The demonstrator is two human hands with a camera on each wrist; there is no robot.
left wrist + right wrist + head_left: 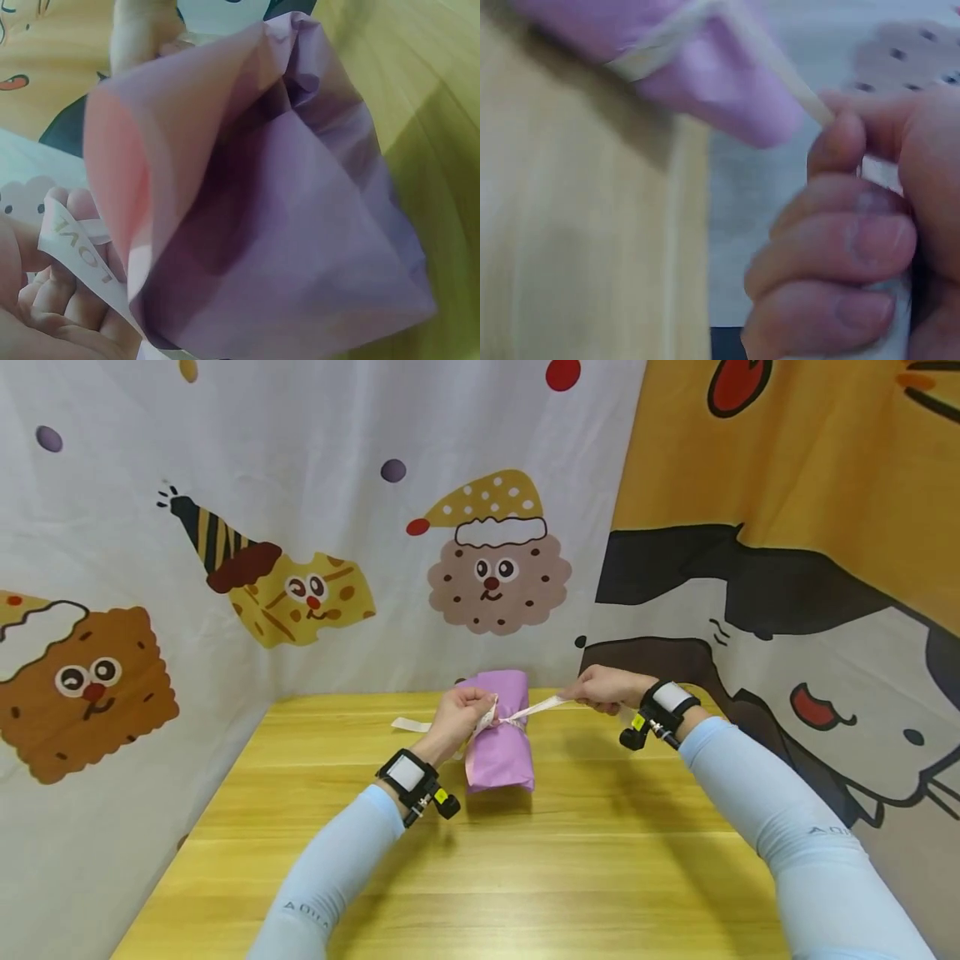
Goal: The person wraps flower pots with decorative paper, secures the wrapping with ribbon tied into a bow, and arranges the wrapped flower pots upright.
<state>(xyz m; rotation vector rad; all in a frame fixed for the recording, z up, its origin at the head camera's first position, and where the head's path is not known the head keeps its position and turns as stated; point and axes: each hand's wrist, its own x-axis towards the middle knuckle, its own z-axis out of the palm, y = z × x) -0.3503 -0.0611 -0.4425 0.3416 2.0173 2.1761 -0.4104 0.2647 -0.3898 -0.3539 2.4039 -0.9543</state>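
Observation:
A purple paper-wrapped package (498, 762) lies lengthwise near the table's far edge, with a pale ribbon (538, 707) around its middle. At the package's left side, my left hand (453, 718) pinches a part of the ribbon between thumb and fingers. Printed letters show on that ribbon (81, 259) in the left wrist view. My right hand (606, 687) grips the other length, stretched taut up and to the right. In the right wrist view its fingers (832, 247) curl around the ribbon. The folded paper end (285, 217) fills much of the left wrist view.
The wooden table (570, 877) extends toward me. A loose ribbon tail (410, 725) lies left of the package. Behind the table hangs a curtain (330, 493) with cartoon prints. Each wrist wears a strapped camera, the left camera (447, 804) hanging near the package's front end.

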